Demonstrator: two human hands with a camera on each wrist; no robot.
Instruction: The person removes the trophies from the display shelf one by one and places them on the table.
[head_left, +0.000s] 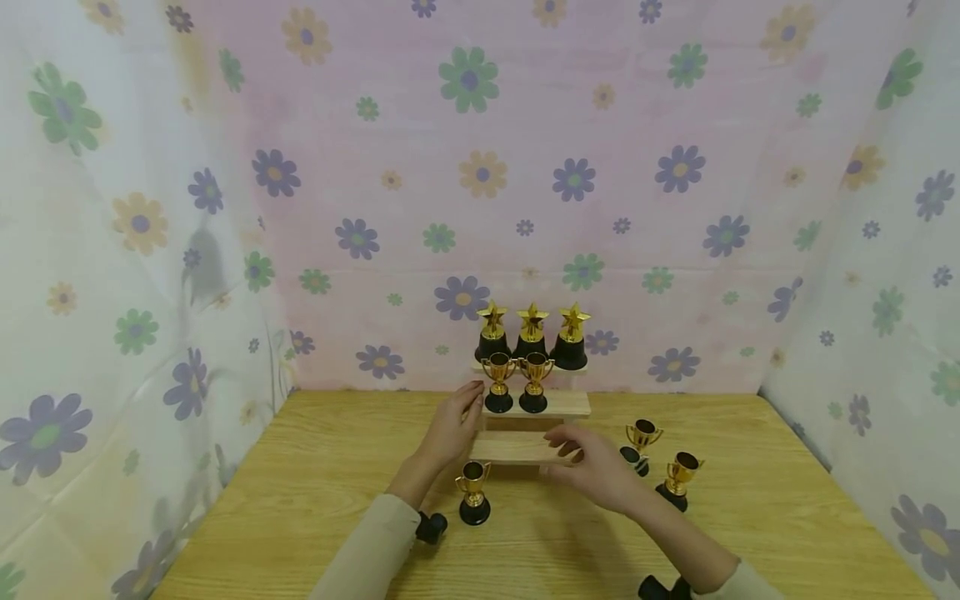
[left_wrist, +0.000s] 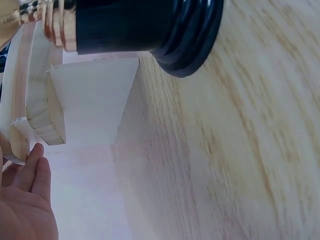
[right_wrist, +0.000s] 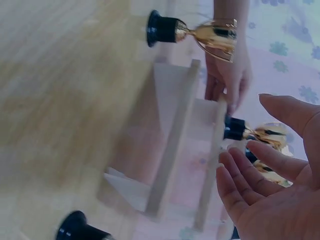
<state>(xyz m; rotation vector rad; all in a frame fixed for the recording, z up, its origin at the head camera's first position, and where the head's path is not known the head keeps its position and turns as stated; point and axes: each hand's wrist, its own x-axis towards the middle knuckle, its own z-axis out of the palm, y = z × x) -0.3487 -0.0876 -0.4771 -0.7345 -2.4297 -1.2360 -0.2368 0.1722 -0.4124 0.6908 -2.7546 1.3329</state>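
Note:
A small three-step wooden stand (head_left: 517, 447) is at the table's middle, towards the back. Three gold star trophies (head_left: 532, 325) with black bases line its top step; two gold cup trophies (head_left: 516, 402) stand on the middle step's left part. My left hand (head_left: 448, 429) is at the left end of the stand, its fingertips (left_wrist: 36, 152) against a step's end in the left wrist view. In front of the lower step's right end, my right hand (head_left: 600, 471) hovers with relaxed fingers and nothing in them. Another cup trophy (head_left: 474, 496) stands upright before the stand.
To the right of my right hand stand a cup trophy (head_left: 681, 477) and one farther back (head_left: 643, 433), with another dark rim (head_left: 632, 455) partly hidden. Flower-patterned cloth (head_left: 480, 208) encloses the back and both sides of the wooden table (head_left: 337, 467).

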